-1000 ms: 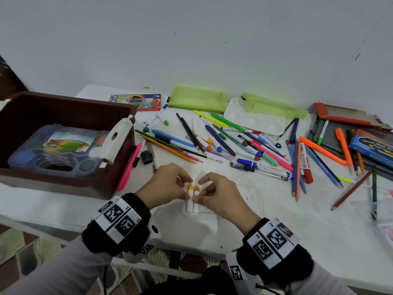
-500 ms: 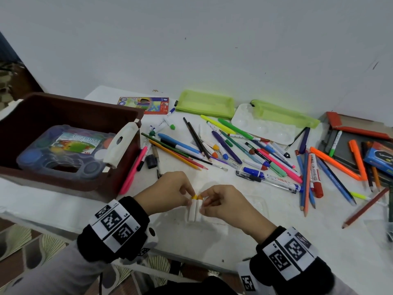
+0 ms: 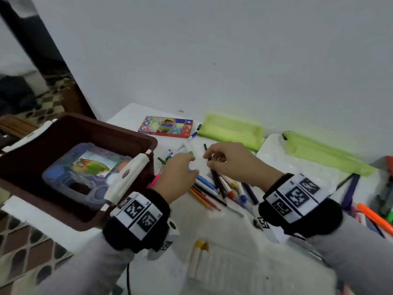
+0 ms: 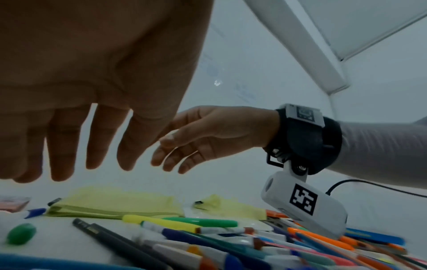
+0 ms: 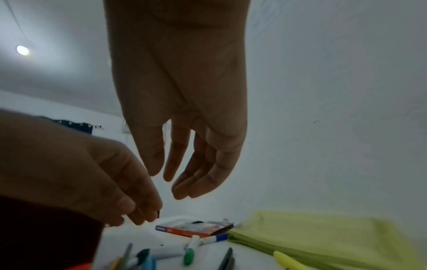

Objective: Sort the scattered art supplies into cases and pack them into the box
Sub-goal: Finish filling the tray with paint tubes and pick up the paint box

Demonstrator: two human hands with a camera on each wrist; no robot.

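Observation:
Both my hands hover above the pile of pens and pencils (image 3: 219, 188) in the middle of the white table. My left hand (image 3: 180, 171) hangs over the blue and pink markers, fingers straight and empty in the left wrist view (image 4: 69, 164). Just to its right, my right hand (image 3: 221, 158) is above the black pencils (image 3: 214, 177), fingers relaxed and holding nothing (image 5: 184, 173). Two white markers (image 3: 198, 258) with yellow and orange caps lie side by side near the front edge. The brown box (image 3: 63, 128) at left holds a clear paint case (image 3: 85, 173).
Two green pouches (image 3: 229, 130) (image 3: 325, 154) and a coloured pencil carton (image 3: 168, 126) lie along the back by the wall. A white palette (image 3: 297, 167) sits right of the pile. Orange markers (image 3: 374, 218) lie at the far right. The box's white latch (image 3: 127, 179) juts toward my left wrist.
Both hands have let go of the two white markers, which now lie near the front edge, and have moved forward over the pile. The head view has swung left.

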